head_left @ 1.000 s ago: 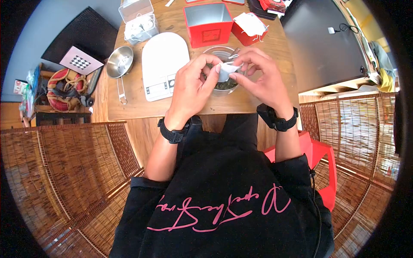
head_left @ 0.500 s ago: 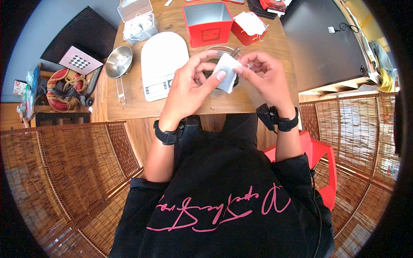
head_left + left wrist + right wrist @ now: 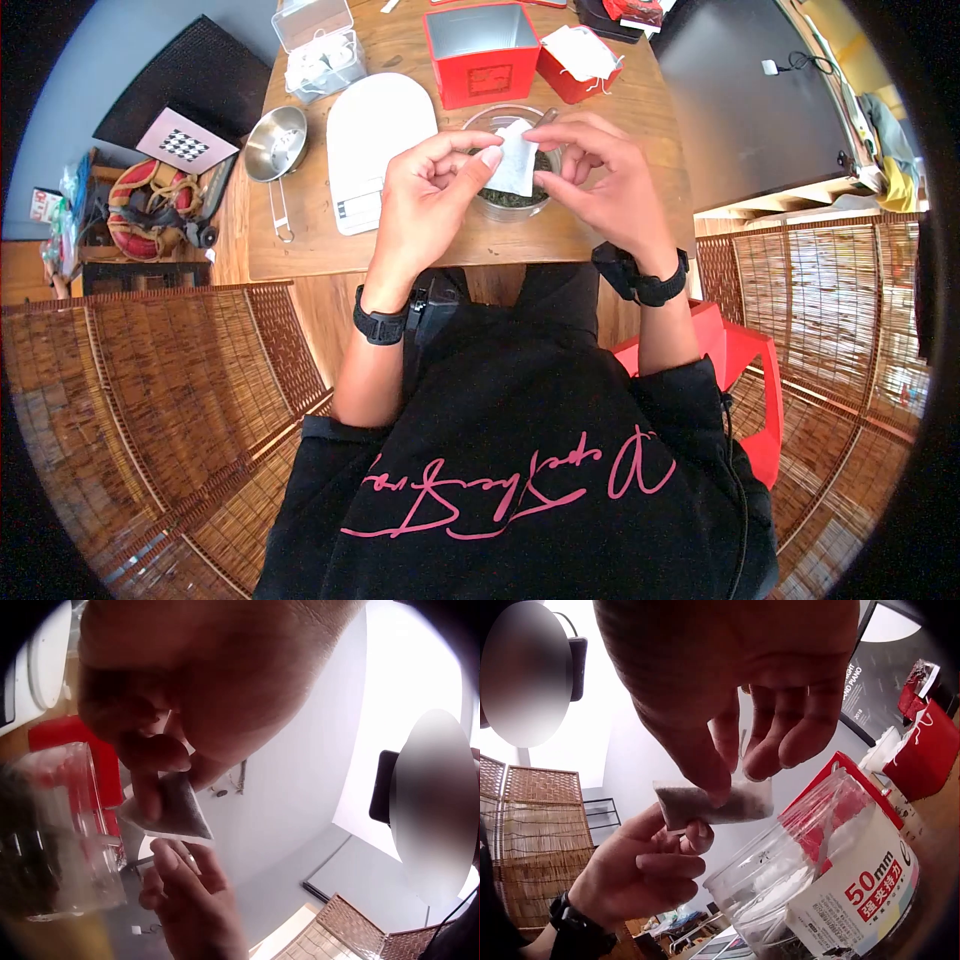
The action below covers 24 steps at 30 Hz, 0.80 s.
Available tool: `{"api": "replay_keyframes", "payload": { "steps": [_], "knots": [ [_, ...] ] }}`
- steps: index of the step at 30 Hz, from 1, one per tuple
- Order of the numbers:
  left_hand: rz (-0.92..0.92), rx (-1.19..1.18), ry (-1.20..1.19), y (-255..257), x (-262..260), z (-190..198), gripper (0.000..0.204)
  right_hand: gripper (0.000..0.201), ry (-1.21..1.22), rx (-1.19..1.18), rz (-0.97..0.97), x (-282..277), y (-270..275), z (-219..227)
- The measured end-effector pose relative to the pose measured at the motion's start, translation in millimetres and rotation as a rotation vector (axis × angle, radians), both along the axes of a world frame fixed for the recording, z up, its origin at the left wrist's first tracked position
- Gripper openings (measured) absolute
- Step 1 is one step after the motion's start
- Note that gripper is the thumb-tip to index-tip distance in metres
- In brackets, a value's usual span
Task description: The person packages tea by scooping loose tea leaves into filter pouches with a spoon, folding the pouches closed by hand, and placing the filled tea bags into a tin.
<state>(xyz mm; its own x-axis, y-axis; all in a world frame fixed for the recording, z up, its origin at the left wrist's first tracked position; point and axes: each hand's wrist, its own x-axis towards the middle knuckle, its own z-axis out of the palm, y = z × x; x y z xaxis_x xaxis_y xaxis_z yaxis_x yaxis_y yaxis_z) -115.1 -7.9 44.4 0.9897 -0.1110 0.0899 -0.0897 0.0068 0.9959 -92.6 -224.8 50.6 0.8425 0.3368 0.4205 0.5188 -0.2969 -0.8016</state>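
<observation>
A small white tea bag, dark inside, is held above a clear plastic jar. My left hand pinches it between thumb and fingers at its left edge. The thumb and fingers of my right hand are curled at the bag's other edge, the thumb overlapping it in the right wrist view. A thin string shows by the right fingers. Dark loose leaves lie in the jar, and a spoon handle sticks out of it.
Left of the jar lies a white kitchen scale, beside a metal ladle-like pan. Behind stand an open red tin, a red box with white bags and a clear box with white bags. The table's front edge is close to me.
The tea bag has gone from being bunched between both hands to hanging flat, then turned more upright. The left hand has shifted slightly left; the right fingers have come to the bag's right edge.
</observation>
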Motion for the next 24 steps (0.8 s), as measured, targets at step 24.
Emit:
{"api": "replay_keyframes", "payload": {
  "steps": [24],
  "knots": [
    [0.078, 0.16, -0.154, -0.9, 3.9, 11.2, 0.023, 0.015, -0.08, 0.034, -0.139, 3.8, 0.4, -0.7]
  ]
}}
